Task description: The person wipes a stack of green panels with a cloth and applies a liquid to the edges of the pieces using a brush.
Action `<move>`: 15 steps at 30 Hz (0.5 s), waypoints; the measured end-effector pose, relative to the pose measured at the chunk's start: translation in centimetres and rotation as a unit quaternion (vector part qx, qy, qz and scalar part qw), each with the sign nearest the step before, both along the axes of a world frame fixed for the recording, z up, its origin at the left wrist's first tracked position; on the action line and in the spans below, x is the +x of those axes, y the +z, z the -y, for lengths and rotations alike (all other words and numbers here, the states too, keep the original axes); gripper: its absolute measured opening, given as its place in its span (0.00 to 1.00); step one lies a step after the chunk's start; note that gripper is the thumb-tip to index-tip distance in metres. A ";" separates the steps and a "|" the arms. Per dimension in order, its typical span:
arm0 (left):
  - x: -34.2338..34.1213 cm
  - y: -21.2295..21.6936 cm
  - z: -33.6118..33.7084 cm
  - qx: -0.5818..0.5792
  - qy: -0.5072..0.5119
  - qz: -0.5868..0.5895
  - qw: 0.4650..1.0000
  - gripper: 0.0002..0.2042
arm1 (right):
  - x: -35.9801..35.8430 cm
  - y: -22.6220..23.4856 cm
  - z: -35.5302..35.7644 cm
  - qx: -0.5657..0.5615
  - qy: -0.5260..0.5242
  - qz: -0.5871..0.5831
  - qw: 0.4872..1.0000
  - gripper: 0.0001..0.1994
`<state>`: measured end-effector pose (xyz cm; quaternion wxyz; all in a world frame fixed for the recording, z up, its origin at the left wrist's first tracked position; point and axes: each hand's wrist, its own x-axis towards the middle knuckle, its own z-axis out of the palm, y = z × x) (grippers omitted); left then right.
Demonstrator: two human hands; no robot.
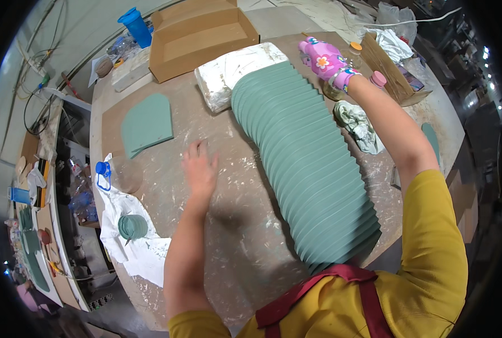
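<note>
The paint-spattered brown round tabletop (245, 248) fills the middle of the frame. Down its centre, from the upper middle toward the lower right, runs a long overlapping row of green arch-shaped flat tiles (307, 169), fanned like shingles. At its far end sits a white crumpled wrapped block (234, 76), and a single green arch-shaped tile (146, 124) lies apart at the upper left.

To handle such a row well, it seems best to steady it lightly from one side and lift pieces by their edges, so the overlap stays even and the surfaces are not smeared.

The left hand (200, 169) lies flat on the bare tabletop, fingers spread and empty, just left of the row without touching it. The right hand (325, 59), in a pink flowered glove, reaches past the row's upper right end toward small jars; whether it grips anything I cannot tell.
</note>
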<state>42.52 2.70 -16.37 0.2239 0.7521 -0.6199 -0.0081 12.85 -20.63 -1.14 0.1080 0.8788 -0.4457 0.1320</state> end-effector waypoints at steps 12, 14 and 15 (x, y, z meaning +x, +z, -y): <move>-0.1 0.7 -0.1 -0.008 -0.004 0.021 1.000 0.21 | 0.7 -0.2 0.1 0.022 0.012 0.009 1.000 0.07; 0.1 0.7 -0.2 -0.008 -0.002 0.019 1.000 0.21 | 2.5 -0.7 0.3 0.025 0.073 0.081 0.994 0.08; 0.0 0.9 -0.4 -0.010 -0.005 0.015 1.000 0.21 | 3.7 -0.6 0.1 0.026 0.129 0.150 0.980 0.10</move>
